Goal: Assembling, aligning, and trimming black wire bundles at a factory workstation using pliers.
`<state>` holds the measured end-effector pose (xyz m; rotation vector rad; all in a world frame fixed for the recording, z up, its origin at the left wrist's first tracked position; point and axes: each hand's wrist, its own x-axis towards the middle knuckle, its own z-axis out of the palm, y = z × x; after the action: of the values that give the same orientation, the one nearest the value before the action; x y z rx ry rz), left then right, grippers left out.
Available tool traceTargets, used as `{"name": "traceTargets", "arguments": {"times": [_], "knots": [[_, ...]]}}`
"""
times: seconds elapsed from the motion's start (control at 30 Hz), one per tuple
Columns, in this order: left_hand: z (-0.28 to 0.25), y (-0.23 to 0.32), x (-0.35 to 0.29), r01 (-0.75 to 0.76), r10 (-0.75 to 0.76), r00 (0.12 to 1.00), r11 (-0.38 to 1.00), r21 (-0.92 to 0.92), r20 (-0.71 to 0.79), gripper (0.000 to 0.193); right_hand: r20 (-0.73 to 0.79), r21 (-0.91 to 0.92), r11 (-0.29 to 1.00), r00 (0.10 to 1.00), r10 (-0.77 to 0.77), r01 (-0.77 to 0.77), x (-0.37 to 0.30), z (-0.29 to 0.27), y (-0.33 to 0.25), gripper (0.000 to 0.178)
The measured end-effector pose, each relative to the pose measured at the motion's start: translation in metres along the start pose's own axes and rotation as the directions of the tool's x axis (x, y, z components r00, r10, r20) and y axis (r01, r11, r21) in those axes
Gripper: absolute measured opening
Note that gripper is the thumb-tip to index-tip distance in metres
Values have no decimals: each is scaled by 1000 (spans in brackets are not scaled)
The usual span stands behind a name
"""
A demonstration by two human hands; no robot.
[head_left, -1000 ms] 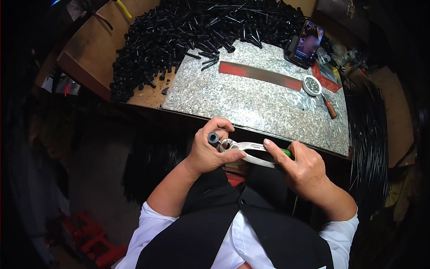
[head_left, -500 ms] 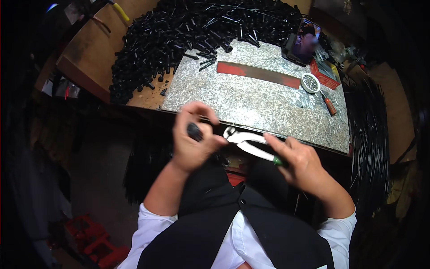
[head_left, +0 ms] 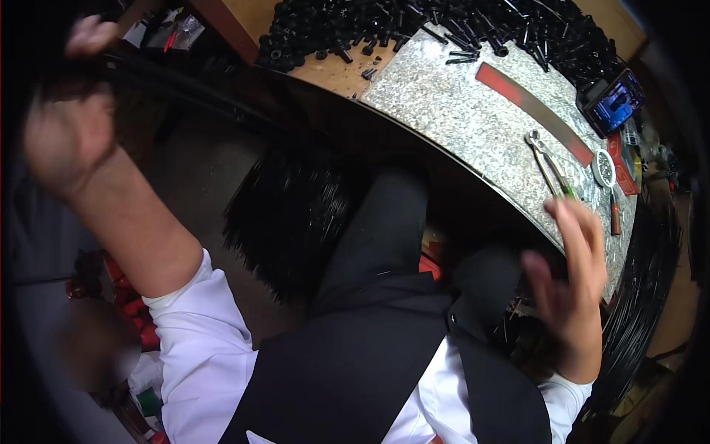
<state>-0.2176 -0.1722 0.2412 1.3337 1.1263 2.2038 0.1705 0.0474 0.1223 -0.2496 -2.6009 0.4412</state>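
Far out to the left, my left hand (head_left: 70, 140) is raised and smeared by motion beside a dark, long shape (head_left: 170, 89). Blur hides its fingers and whether it holds anything. My right hand (head_left: 580, 259) is open at the front edge of the speckled grey work board (head_left: 444, 103), its fingers spread. Just beyond its fingertips lies a pair of pincers (head_left: 546, 159) with pale metal jaws and green grips, flat on the board. A flat red and dark bar (head_left: 532, 111) lies farther back.
Black bolt-like parts (head_left: 325, 29) are heaped behind the board. At right are a white bowl of small bits (head_left: 604, 169), an orange-handled screwdriver (head_left: 615, 214), a propped phone (head_left: 617, 103) and black strands (head_left: 643, 296). More black strands (head_left: 288, 214) hang beside my leg.
The pincers have left my right hand and lie on the board. My left hand, which held a short black piece, has swung far left. The view has turned left.
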Motion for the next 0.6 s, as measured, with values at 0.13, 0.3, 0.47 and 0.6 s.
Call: {"name": "traceTargets", "arguments": {"times": [0.13,0.3,0.47,0.6], "knots": [[12,-109,-19,178,-164,948,984,-27,272,32,37,336,940,996,-80,63,6,-46,-39,58],[-26,-196,-82,625,-628,777,765,157,-34,30,508,532,847,800,-319,0,56,-79,-28,58],[-57,-253,-139,621,-626,733,457,637,-266,22,643,350,936,738,-204,-46,148,-16,-78,47],[-92,-274,-158,667,-567,737,519,534,-369,21,600,305,948,791,-117,-91,182,2,-98,44]]}}
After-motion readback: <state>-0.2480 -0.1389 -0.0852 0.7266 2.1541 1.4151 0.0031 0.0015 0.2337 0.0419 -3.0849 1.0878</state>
